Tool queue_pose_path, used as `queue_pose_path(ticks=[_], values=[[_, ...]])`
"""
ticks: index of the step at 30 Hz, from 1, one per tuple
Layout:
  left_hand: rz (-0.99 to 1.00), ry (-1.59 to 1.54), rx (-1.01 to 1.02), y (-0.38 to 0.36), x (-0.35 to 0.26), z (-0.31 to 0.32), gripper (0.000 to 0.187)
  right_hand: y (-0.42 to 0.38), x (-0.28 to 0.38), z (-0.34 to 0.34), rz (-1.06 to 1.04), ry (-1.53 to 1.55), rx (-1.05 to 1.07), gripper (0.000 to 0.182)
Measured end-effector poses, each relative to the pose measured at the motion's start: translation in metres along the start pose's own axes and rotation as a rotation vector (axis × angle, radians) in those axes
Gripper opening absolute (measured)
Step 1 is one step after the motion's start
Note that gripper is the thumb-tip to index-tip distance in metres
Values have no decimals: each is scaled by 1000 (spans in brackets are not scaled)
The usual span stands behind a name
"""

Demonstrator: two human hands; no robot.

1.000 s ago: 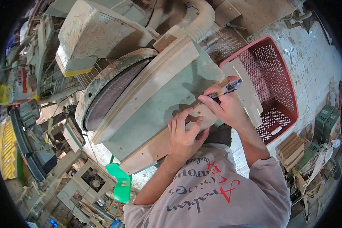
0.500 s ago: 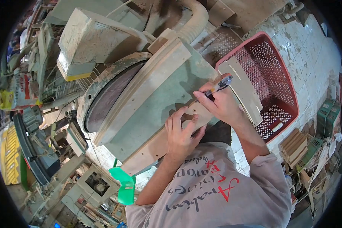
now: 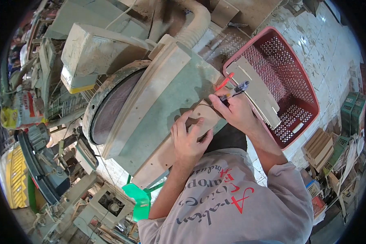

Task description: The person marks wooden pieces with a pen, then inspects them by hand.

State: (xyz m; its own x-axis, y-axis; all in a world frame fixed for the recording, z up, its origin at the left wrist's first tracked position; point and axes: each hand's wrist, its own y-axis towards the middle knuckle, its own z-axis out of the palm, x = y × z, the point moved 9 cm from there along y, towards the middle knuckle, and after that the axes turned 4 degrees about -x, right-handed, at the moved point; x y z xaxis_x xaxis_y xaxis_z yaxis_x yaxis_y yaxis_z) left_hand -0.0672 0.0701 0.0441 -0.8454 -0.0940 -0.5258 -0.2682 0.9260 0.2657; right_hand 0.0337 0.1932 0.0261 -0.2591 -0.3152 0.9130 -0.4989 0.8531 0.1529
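My left hand (image 3: 187,140) rests on a flat wooden piece (image 3: 205,114) with a rounded end and a small hole, its fingers and thumb gripping it against the table. That piece lies on the sander's green-topped work table (image 3: 162,105), near the edge closest to me. In my right hand (image 3: 236,109) is a pen (image 3: 240,87), its capped back end pointing up and away. The fist hides the pen's tip, close to the rounded end of the wood. Just beyond the right fingers shows a narrow red object (image 3: 224,81), partly covered by the hand.
Left of the table stands a large disc sander (image 3: 118,103) with a dusty motor housing (image 3: 97,53). A red perforated basket (image 3: 309,81) stands at the right, with flat boards (image 3: 256,85) across its near side. Stacked wood (image 3: 318,148) lies farther right. A green plastic part (image 3: 140,199) hangs below the table's near corner.
The red object has come into sight beside my right hand. My left hand still holds the wooden piece, and the pen stays in my right. The whole view has shifted slightly.
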Motion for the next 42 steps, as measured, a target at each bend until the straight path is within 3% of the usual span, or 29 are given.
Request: queue_pose_path(ticks=[7, 9, 15, 18, 28, 37, 40, 42], values=[[14, 27, 13, 3, -5, -1, 42, 4, 1, 2, 3, 38, 4, 25], [12, 38, 11, 2, -5, -1, 42, 3, 9, -1, -114, 11, -37, 24], [15, 37, 12, 2, -4, -1, 43, -8, 12, -12, -155, 18, -125, 19], [16, 50, 6, 2, -4, -1, 42, -19, -2, -8, -32, 57, -41, 17], [0, 55, 15, -1, 0, 2, 39, -22, -8, -8, 16, 63, -20, 14], [17, 60, 20, 1, -4, 0, 42, -43, 2, -10, -128, 113, -68, 13], [13, 51, 18, 1, -5, 0, 43, -50, 1, -15, -95, 179, -96, 16], [17, 52, 23, 1, -4, 0, 44, -55, -26, -12, 203, 260, -64, 17]])
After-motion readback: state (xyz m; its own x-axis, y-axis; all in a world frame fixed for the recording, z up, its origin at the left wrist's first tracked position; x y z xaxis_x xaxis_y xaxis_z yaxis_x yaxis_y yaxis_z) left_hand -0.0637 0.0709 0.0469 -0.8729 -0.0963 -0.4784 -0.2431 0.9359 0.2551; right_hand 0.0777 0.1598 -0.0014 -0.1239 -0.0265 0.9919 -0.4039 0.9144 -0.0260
